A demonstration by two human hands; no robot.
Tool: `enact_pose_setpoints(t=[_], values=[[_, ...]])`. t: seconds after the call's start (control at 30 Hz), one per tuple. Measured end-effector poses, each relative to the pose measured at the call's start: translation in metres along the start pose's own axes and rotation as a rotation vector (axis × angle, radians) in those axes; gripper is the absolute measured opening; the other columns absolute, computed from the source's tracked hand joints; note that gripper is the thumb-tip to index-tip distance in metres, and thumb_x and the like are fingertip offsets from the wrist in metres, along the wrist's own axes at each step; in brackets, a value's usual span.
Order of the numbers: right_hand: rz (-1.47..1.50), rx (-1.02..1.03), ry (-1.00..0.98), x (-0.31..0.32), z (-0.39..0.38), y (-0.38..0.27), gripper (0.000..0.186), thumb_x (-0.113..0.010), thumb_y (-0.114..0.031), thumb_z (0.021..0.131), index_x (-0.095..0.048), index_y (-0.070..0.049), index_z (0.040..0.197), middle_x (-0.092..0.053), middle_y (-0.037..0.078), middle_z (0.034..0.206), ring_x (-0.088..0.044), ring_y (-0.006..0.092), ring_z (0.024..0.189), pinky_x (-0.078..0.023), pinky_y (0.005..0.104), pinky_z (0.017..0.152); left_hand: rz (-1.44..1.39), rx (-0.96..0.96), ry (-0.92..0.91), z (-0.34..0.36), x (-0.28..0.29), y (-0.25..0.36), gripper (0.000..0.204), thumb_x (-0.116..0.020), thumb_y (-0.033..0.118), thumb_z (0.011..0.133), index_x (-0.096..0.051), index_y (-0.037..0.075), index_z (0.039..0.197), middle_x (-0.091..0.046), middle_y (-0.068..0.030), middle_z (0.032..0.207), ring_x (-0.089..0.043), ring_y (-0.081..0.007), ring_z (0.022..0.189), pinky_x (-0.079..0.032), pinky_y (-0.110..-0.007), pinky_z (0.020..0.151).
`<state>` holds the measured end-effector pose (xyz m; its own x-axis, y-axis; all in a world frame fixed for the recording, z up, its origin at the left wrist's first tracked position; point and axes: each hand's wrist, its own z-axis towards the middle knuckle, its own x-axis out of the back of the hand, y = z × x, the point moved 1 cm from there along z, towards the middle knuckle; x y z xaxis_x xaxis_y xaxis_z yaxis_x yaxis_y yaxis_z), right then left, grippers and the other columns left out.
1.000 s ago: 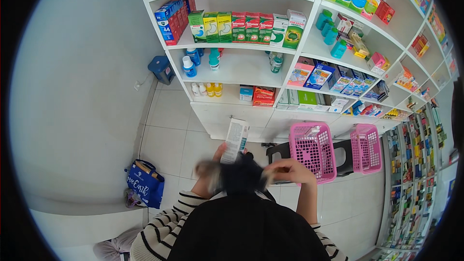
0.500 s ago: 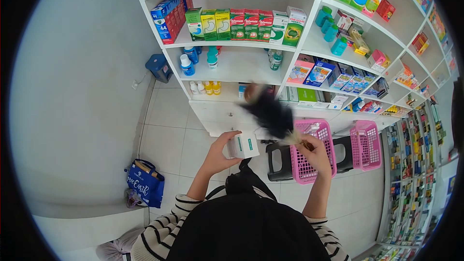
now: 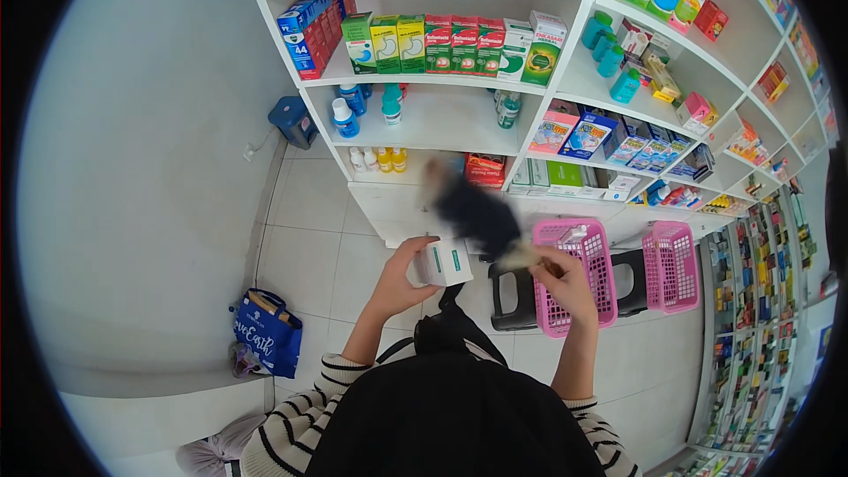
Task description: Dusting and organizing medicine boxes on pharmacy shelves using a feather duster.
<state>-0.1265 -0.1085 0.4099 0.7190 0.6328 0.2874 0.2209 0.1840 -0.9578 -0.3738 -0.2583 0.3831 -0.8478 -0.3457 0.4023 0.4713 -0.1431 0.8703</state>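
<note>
My left hand (image 3: 397,283) is closed around a small white carton (image 3: 444,263) with a green mark, held in front of the shelf unit. In my right hand (image 3: 568,284) is the pale end of a dark feather duster (image 3: 478,215), smeared by motion. Its brownish far end reaches up and left to the lowest shelf, near the small yellow-capped bottles (image 3: 392,160) and a red box (image 3: 486,170). Part of that shelf is hidden behind the duster.
White shelves (image 3: 415,128) hold medicine boxes and bottles. Pink baskets (image 3: 609,300) (image 3: 692,296) rest on dark stools (image 3: 510,311) to the right. A blue bag (image 3: 268,333) stands on the floor at left, and a blue bin (image 3: 292,121) sits by the wall.
My right hand and the feather duster have shifted slightly left, uncovering the red box on the lowest shelf. My left hand with the carton has barely moved.
</note>
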Motion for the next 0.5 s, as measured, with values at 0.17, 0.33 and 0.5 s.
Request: enact_pose_setpoints(t=[0.17, 0.33, 0.5], values=[[-0.008, 0.143, -0.277, -0.003, -0.007, -0.023, 0.032, -0.059, 0.007, 0.073, -0.063, -0.004, 0.103, -0.058, 0.001, 0.081, -0.048, 0.0033, 0.065, -0.037, 0.0174, 0.054, -0.557, 0.262, -0.026, 0.002, -0.013, -0.038, 0.069, -0.075, 0.015, 0.063, -0.043, -0.001, 0.122, -0.054, -0.0102, 0.109, -0.050, -0.0194, 0.101, -0.038, -0.032, 0.093], [0.113, 0.011, 0.375, 0.001, 0.002, 0.017, 0.023, -0.058, -0.001, 0.082, -0.058, -0.002, 0.105, -0.049, -0.005, 0.068, -0.041, 0.0022, 0.058, -0.032, 0.0184, 0.050, -0.693, 0.077, 0.180, -0.005, -0.021, -0.013, 0.097, -0.071, 0.005, 0.067, -0.007, 0.016, 0.140, -0.033, -0.0128, 0.132, -0.041, -0.0255, 0.117, -0.037, -0.041, 0.097], [0.262, 0.236, 0.251, -0.027, -0.013, 0.013, 0.025, -0.058, 0.003, 0.076, -0.057, 0.001, 0.101, -0.051, -0.003, 0.073, -0.045, 0.0044, 0.061, -0.038, 0.0173, 0.056, -1.307, 0.261, 0.301, -0.007, -0.018, -0.022, 0.068, -0.050, 0.013, 0.085, -0.009, 0.019, 0.140, -0.029, -0.0086, 0.138, -0.037, -0.0293, 0.123, -0.039, -0.045, 0.096]])
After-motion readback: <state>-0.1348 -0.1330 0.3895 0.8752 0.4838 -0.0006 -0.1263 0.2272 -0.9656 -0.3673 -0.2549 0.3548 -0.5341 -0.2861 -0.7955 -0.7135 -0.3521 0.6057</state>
